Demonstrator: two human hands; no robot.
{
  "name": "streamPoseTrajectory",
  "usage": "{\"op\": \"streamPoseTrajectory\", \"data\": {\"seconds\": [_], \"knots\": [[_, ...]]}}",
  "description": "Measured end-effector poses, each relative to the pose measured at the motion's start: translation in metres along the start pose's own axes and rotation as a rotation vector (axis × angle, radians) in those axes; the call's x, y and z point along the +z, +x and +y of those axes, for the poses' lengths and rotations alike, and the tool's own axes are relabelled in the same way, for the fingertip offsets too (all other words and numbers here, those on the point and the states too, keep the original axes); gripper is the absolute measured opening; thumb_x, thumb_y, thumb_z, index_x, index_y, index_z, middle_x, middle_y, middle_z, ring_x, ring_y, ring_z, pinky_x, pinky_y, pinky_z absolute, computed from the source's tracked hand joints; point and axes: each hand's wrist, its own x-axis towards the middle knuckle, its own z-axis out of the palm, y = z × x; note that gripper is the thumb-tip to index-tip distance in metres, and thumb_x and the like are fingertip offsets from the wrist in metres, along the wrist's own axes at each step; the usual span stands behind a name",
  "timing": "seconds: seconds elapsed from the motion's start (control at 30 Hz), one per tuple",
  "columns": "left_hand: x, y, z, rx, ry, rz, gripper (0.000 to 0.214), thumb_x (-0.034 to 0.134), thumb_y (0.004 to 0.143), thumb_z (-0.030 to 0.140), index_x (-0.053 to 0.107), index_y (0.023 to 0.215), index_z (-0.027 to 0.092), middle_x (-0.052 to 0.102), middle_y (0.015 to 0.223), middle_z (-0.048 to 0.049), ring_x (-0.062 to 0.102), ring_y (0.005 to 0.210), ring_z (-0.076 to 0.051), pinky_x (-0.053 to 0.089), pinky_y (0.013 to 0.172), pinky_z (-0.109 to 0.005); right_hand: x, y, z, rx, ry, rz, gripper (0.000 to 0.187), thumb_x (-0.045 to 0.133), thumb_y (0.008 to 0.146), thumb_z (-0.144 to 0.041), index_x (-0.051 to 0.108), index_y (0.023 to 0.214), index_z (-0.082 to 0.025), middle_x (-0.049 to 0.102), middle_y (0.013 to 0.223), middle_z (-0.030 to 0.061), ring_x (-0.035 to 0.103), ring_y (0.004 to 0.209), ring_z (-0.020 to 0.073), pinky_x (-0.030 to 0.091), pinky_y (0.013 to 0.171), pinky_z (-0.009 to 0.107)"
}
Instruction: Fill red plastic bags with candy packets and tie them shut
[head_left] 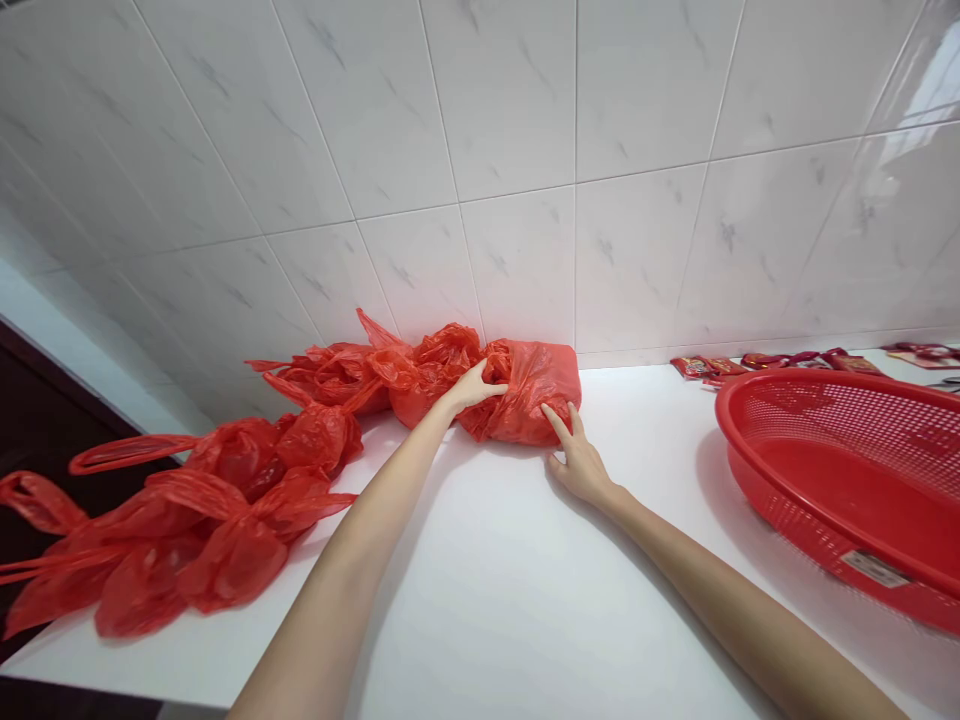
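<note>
A full red plastic bag [544, 385] lies on the white table against the tiled wall, its outer side smooth and rounded. My left hand [472, 390] rests on its crumpled left part, thumb and forefinger apart; the other fingers are partly hidden. Against the front right of that bag, my right hand [581, 462] touches the plastic with spread fingers. Just left of it sits another red bag [420, 375] with gathered plastic on top, partly behind my left hand. What the bags hold cannot be made out.
Several tied red bags [225, 520] are bunched on the table's left side, handles sticking out. A large red perforated basket [840, 480] stands at the right. Behind it, small red packets [765, 362] line the wall. The white table [480, 600] has its front left edge in view.
</note>
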Motion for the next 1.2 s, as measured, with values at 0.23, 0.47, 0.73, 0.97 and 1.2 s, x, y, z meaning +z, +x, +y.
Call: {"op": "streamPoseTrajectory", "data": {"seconds": [0.23,0.47,0.73,0.97,1.2], "knots": [[0.014,0.014,-0.001,-0.080,0.234,0.179,0.010,0.077,0.074,0.022,0.068,0.073,0.019,0.076,0.094,-0.0109,0.068,0.107,-0.030,0.050,0.099,-0.045,0.019,0.003,0.012,-0.061,-0.008,0.041,0.085,0.051,0.084,-0.010,0.022,0.162,-0.027,0.010,0.168,0.0198,0.056,0.131,0.0357,0.053,0.098,0.050],[0.008,0.026,0.014,-0.040,0.161,0.416,0.016,0.067,0.075,0.019,0.061,0.061,0.021,0.072,0.084,-0.0088,0.065,0.109,-0.034,0.050,0.099,-0.042,0.021,0.005,0.017,-0.046,-0.019,0.042,0.082,0.050,0.085,-0.012,0.023,0.162,-0.022,0.018,0.166,0.0212,0.050,0.137,0.0368,0.049,0.105,0.052],[-0.010,0.044,0.011,-0.113,-0.199,0.592,0.012,0.058,0.088,0.029,0.064,0.094,0.020,0.075,0.097,-0.0103,0.074,0.091,-0.022,0.059,0.083,-0.036,0.020,0.006,0.017,-0.029,-0.032,0.015,0.082,0.049,0.086,-0.014,0.021,0.163,-0.022,0.018,0.166,0.0223,0.055,0.130,0.0381,0.051,0.100,0.053],[-0.041,0.056,0.015,-0.106,-0.420,0.639,0.011,0.064,0.081,0.031,0.059,0.079,0.022,0.073,0.081,-0.0051,0.074,0.084,-0.020,0.061,0.075,-0.032,0.016,0.005,0.012,-0.006,-0.042,-0.009,0.081,0.049,0.086,-0.014,0.023,0.162,-0.022,0.020,0.166,0.0221,0.064,0.117,0.0345,0.052,0.096,0.049],[-0.073,0.063,0.035,-0.031,-0.567,0.712,0.009,0.060,0.083,0.027,0.054,0.078,0.024,0.069,0.078,-0.0011,0.073,0.084,-0.016,0.060,0.075,-0.028,0.011,0.004,0.005,0.021,-0.065,-0.028,0.079,0.049,0.086,-0.014,0.026,0.162,-0.018,0.020,0.165,0.0246,0.067,0.110,0.0332,0.053,0.095,0.048]]}}
